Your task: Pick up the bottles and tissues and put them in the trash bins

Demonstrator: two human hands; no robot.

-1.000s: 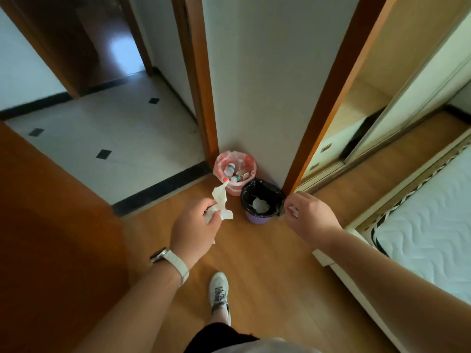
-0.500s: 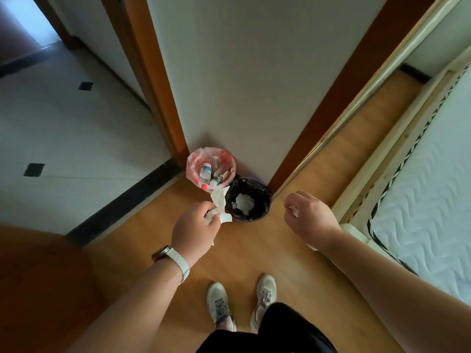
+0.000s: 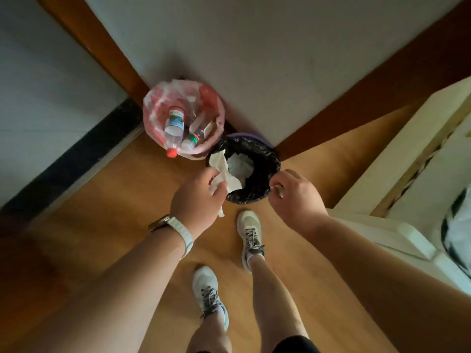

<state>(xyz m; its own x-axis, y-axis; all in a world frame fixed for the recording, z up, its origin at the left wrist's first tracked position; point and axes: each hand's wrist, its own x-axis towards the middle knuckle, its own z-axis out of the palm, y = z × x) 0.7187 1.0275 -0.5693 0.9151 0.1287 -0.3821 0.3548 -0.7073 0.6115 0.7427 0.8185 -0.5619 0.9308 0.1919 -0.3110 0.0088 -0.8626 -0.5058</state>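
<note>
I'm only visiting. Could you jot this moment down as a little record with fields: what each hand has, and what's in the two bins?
Left hand: grips a white tissue over the near rim of the black-lined bin
Right hand: fingers curled, pinching a small white scrap beside the same bin
Black-lined bin: crumpled tissues inside
Pink-bagged bin: plastic bottles inside, one red cap at its near rim
Setting: both bins stand on a wooden floor against a wall
</note>
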